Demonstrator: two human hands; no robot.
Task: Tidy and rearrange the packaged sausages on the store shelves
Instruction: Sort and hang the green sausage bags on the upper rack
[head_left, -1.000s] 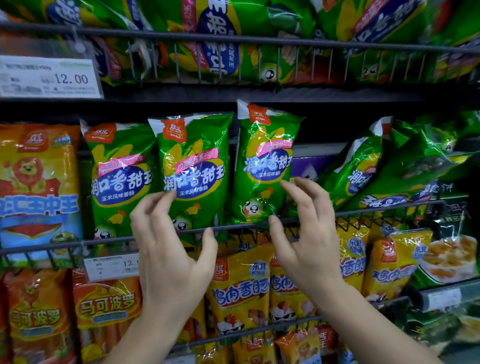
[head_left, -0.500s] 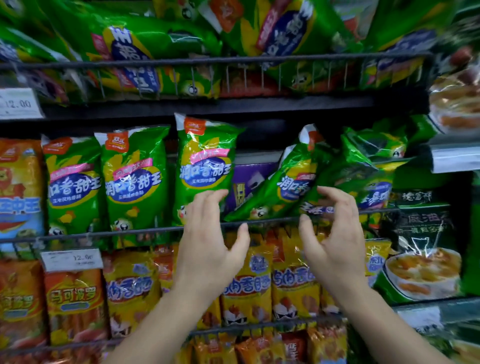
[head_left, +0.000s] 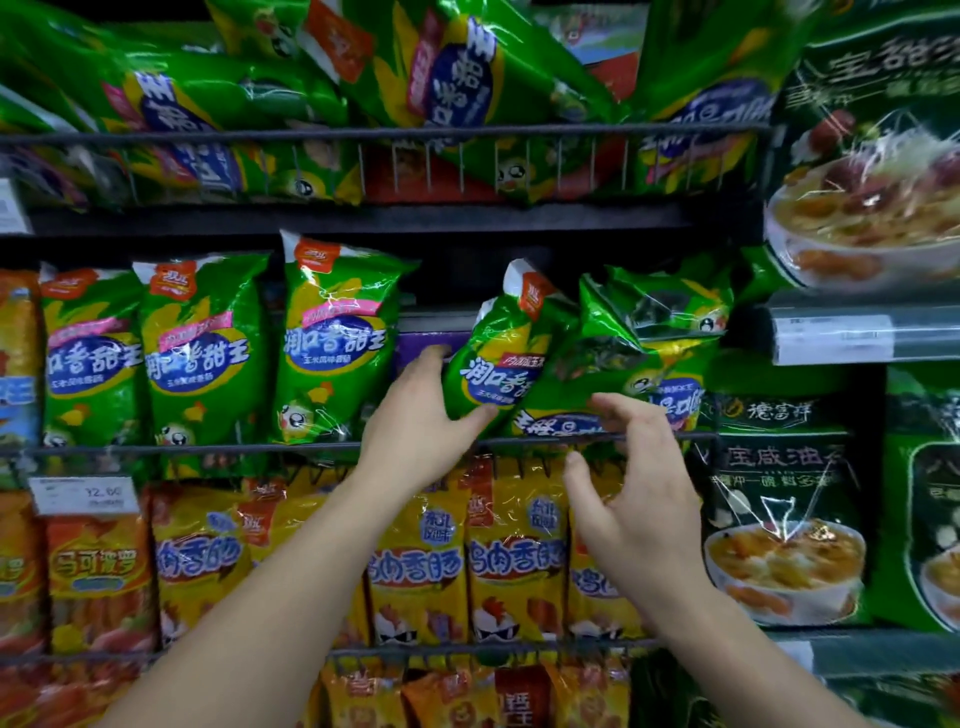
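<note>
Tilt of one green pack decides the next move

On the middle shelf, one leaning pack (head_left: 504, 353) of sausages stands out of line. Its long axis runs from the lower left to the upper right, so its top falls away towards the heap (head_left: 649, 332) of toppled green packs beside it. Its bottom end sits just behind the wire rail (head_left: 208, 448).

The left hand (head_left: 415, 421) grips this pack at its lower left corner, with the thumb under the bottom edge and the fingers round the back, in front of a purple box (head_left: 415, 340). It is the nearer hand and already has the pack. The right hand (head_left: 639, 493) holds nothing. Its fingers are spread and loosely curved, and it hovers at rail height just below and in front of the heap. Whether its fingertips touch the lowest pack there I cannot tell.

To the left, three upright packs (head_left: 332, 343) stand in a row behind the same rail, with a gap between the last of them and the leaning one.

My judgement is that the pack needs its top swung leftward until its axis is vertical, and then a short slide left into that gap. The right hand is well placed to steady the top or to hold back the heap, which may slump once its neighbour goes
</note>
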